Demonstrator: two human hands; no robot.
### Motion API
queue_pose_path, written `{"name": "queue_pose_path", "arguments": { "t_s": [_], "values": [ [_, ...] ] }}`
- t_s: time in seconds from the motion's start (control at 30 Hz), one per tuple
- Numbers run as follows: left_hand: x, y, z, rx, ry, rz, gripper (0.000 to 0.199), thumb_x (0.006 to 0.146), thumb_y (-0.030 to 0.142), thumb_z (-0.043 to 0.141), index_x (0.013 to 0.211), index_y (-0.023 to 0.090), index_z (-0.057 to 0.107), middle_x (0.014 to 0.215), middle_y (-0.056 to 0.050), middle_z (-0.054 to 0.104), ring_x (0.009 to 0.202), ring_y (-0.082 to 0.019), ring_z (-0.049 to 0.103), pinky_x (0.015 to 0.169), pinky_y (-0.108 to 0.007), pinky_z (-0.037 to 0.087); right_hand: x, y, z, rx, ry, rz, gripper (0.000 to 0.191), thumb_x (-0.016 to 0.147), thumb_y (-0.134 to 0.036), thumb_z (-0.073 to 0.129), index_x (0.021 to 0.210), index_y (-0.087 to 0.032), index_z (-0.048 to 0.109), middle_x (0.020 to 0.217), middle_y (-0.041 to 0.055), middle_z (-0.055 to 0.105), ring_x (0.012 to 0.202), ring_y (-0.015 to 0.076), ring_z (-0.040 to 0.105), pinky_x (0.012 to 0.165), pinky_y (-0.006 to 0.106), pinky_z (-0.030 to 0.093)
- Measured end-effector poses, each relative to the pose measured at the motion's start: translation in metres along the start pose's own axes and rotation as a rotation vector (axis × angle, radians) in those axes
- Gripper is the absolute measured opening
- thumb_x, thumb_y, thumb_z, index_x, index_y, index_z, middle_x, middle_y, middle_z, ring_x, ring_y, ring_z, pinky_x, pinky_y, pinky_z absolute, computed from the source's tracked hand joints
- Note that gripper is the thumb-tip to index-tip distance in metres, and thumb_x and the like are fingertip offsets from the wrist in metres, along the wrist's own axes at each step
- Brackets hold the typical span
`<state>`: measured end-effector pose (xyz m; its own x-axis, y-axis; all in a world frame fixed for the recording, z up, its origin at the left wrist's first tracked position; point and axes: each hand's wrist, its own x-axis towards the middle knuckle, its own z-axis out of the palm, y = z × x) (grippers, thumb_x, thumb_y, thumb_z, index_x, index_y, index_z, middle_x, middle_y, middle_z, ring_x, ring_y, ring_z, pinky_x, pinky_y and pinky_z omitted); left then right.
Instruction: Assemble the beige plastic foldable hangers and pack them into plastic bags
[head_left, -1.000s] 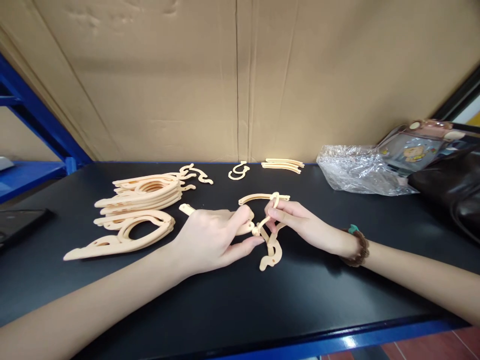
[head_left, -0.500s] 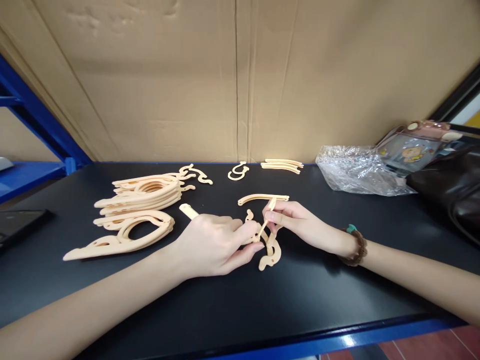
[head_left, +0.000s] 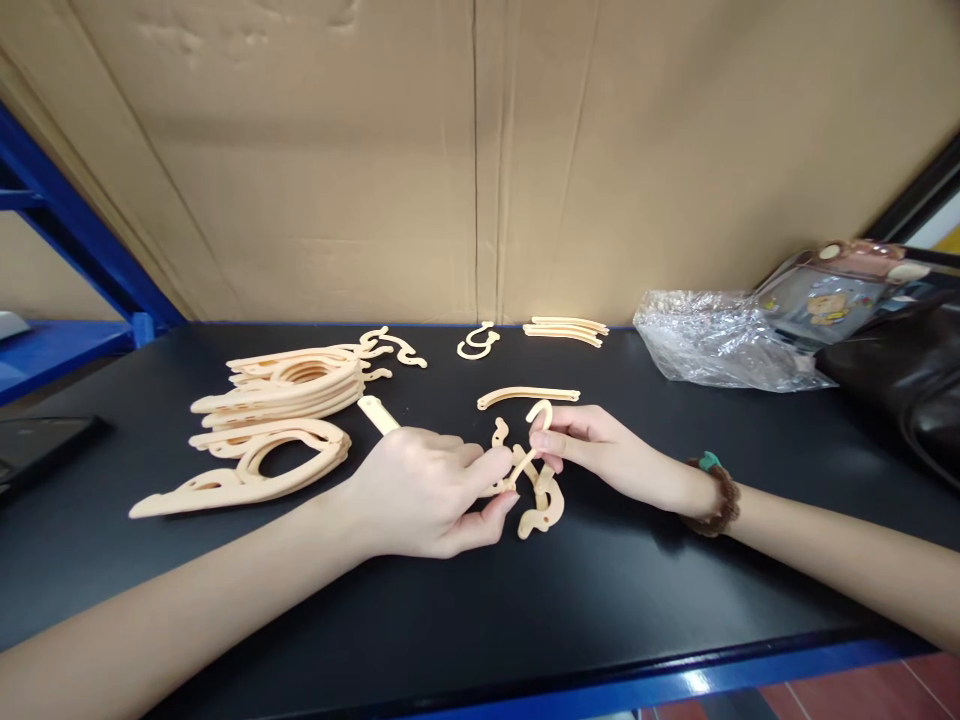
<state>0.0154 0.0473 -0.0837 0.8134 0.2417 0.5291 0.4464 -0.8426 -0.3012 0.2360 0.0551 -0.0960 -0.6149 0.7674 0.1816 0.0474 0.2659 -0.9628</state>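
Note:
Near the middle of the black table, my left hand point(head_left: 435, 490) is closed around a beige plastic hanger bar point(head_left: 376, 413), whose rounded end sticks out at the upper left. My right hand point(head_left: 589, 445) pinches a beige hanger hook point(head_left: 541, 410) by its stem, curved end up. The stem's lower end meets the piece at my left fingertips; whether it sits in a hole is hidden. Behind and below the hook lie loose curved hanger pieces point(head_left: 553, 508), partly covered by my fingers. A curved hanger bar point(head_left: 528, 394) lies just beyond my right hand.
Stacked folded hangers point(head_left: 285, 475) lie at the left. Along the back are loose hooks point(head_left: 477, 345), small curved pieces point(head_left: 405, 352) and several bars point(head_left: 566, 328). Crumpled clear plastic point(head_left: 720, 345) and a dark bag point(head_left: 900, 370) occupy the right. A dark flat device point(head_left: 41, 450) is at the left edge.
My right hand has turned the hook so its curved end now shows from the side. My left hand has barely moved and still grips the bar.

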Motion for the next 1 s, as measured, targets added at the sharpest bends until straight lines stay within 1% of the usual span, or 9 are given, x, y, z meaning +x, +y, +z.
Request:
{"name": "queue_pose_path", "arguments": {
  "t_s": [0.23, 0.4, 0.57, 0.67, 0.8, 1.0],
  "values": [
    [0.0004, 0.0019, 0.0023, 0.009, 0.009, 0.016, 0.016, 0.085, 0.026, 0.042, 0.07, 0.02, 0.041, 0.047, 0.007, 0.049, 0.037, -0.011, 0.048, 0.038, -0.025, 0.031, -0.0024, -0.0004, 0.0012, -0.056, -0.013, 0.027, 0.025, 0.093, -0.036, 0.052, 0.082, -0.015, 0.057, 0.075, -0.0019, 0.049, 0.066, 0.0091, 0.042, 0.062, 0.021, 0.04],
    [-0.001, 0.003, 0.0029, -0.026, 0.007, 0.043, 0.017, 0.084, 0.026, 0.041, 0.068, 0.02, 0.043, 0.046, 0.007, 0.048, 0.036, -0.011, 0.046, 0.037, -0.026, 0.032, -0.0036, -0.0003, 0.0022, -0.088, -0.019, 0.05, 0.025, 0.094, -0.036, 0.051, 0.084, -0.015, 0.058, 0.075, -0.0019, 0.049, 0.067, 0.0096, 0.042, 0.063, 0.021, 0.038],
    [-0.0023, 0.0018, 0.002, -0.095, 0.008, 0.114, 0.017, 0.083, 0.025, 0.043, 0.067, 0.019, 0.045, 0.046, 0.006, 0.048, 0.037, -0.011, 0.045, 0.037, -0.027, 0.031, -0.0041, -0.002, 0.0042, -0.097, -0.041, 0.068, 0.022, 0.094, -0.033, 0.051, 0.086, -0.014, 0.06, 0.079, -0.0007, 0.054, 0.073, 0.0112, 0.048, 0.07, 0.023, 0.041],
    [-0.0033, 0.0008, 0.0017, -0.109, -0.011, 0.138, 0.019, 0.084, 0.025, 0.042, 0.067, 0.019, 0.046, 0.046, 0.006, 0.048, 0.037, -0.011, 0.045, 0.037, -0.027, 0.03, -0.0048, -0.0007, 0.0039, -0.144, -0.028, 0.081, 0.025, 0.093, -0.035, 0.053, 0.083, -0.013, 0.061, 0.076, -0.0005, 0.054, 0.072, 0.0119, 0.048, 0.07, 0.024, 0.041],
    [-0.0037, -0.0005, 0.0008, -0.109, -0.032, 0.143, 0.02, 0.085, 0.022, 0.039, 0.066, 0.02, 0.045, 0.046, 0.005, 0.047, 0.036, -0.012, 0.044, 0.037, -0.026, 0.031, -0.0054, 0.0012, 0.0031, -0.143, -0.016, 0.069, 0.028, 0.092, -0.037, 0.053, 0.077, -0.014, 0.059, 0.073, -0.0017, 0.051, 0.069, 0.0107, 0.045, 0.066, 0.022, 0.04],
    [-0.0036, -0.0012, 0.0021, -0.069, -0.017, 0.128, 0.019, 0.084, 0.021, 0.037, 0.067, 0.02, 0.044, 0.046, 0.006, 0.047, 0.036, -0.012, 0.044, 0.036, -0.026, 0.032, -0.0054, -0.001, 0.0037, -0.132, -0.016, 0.048, 0.026, 0.093, -0.035, 0.052, 0.08, -0.014, 0.06, 0.074, -0.002, 0.051, 0.069, 0.01, 0.044, 0.066, 0.02, 0.039]
  ]
}}
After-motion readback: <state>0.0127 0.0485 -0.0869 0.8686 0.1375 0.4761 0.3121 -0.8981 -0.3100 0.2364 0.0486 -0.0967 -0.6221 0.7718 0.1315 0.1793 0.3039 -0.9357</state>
